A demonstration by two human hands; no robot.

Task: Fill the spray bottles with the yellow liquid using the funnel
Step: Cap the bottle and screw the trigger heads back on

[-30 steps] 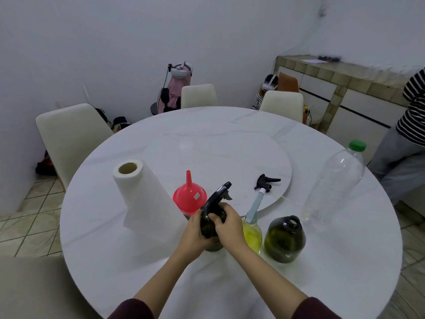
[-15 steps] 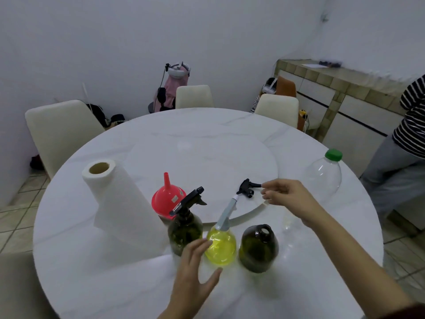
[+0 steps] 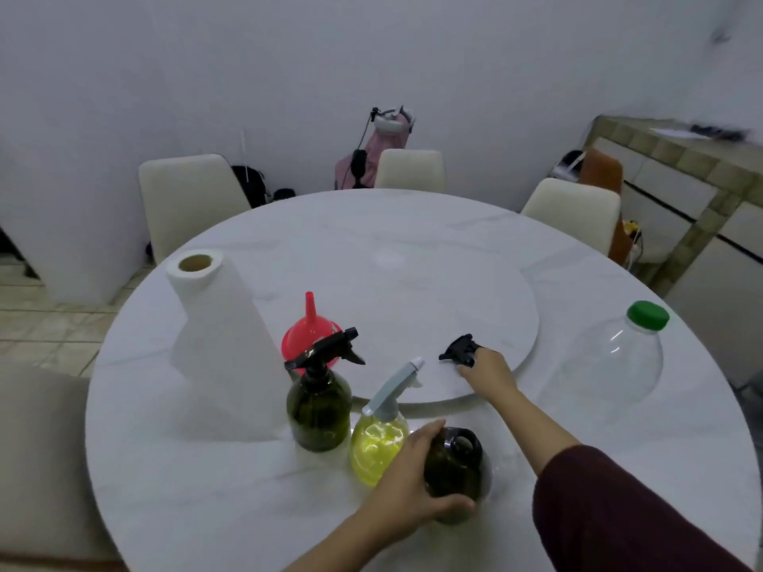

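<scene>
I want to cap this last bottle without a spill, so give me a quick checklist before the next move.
1. Left hand grips the open dark green bottle: ok.
2. Bottle neck uncapped, ready for a head: ok.
3. Right hand on the loose black spray head: ok; firm grip: cannot tell.
4. Bottle upright on the table: ok.
5. Liquid level inside the dark bottle: cannot tell.
6. Yellow spray bottle touching the left hand, tipping risk: not ok.

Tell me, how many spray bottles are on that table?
3: a dark green one with its black trigger on, a yellow-filled one with a grey trigger, and an open dark one held by the left hand.
</scene>
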